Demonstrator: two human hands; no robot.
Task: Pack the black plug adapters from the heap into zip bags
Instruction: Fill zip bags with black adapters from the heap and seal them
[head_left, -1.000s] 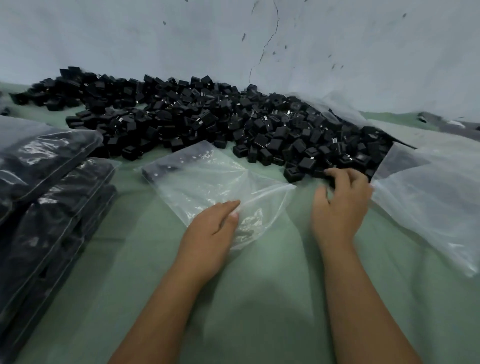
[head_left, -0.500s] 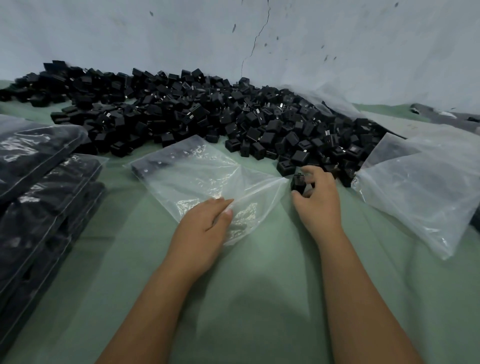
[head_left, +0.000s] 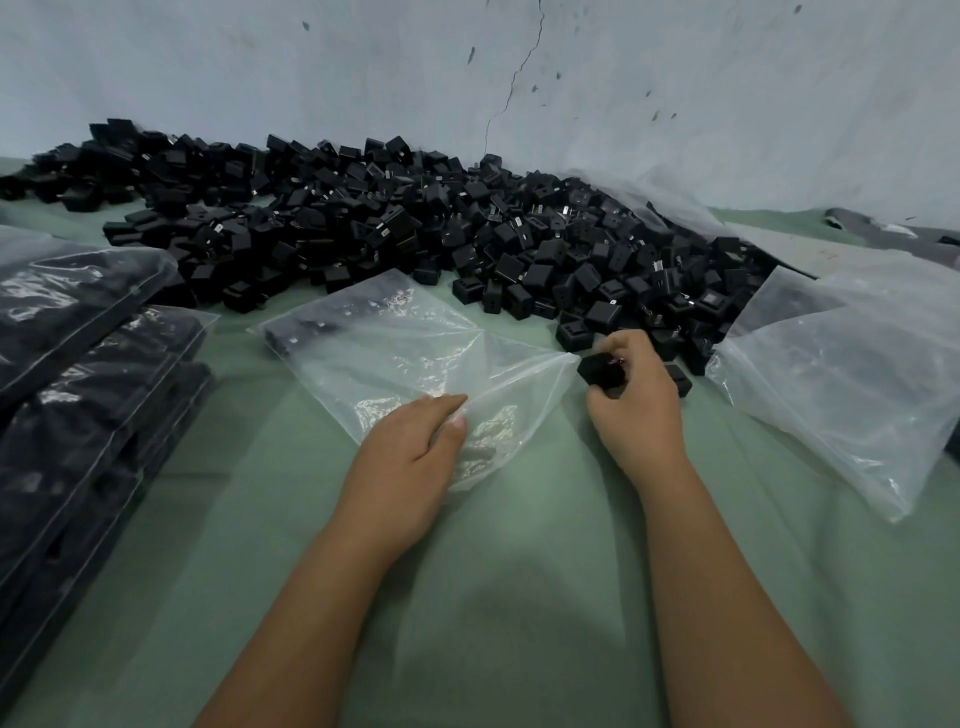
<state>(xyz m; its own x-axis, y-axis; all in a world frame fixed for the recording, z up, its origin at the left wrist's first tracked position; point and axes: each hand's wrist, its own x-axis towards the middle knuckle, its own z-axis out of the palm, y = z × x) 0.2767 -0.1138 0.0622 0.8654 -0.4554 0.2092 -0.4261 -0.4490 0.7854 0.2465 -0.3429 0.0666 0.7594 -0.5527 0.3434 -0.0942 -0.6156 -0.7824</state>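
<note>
Hands at the green counter (head_left: 519, 597) | my right hand (head_left: 636, 410) closed on one black plug adapter (head_left: 600, 370) beside the zip bag (head_left: 415, 358) mouth | my left hand (head_left: 410, 457) pinched that bag | heap (head_left: 415, 228) lay behind.

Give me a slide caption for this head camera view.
Right hand carries a black adapter toward the zip bag held by the left hand.

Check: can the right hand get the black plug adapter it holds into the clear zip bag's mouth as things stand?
Probably yes. The right hand holds the black plug adapter right beside the clear zip bag corner, nothing between. The left hand pins the bag; how far the mouth gapes is unclear.
</note>
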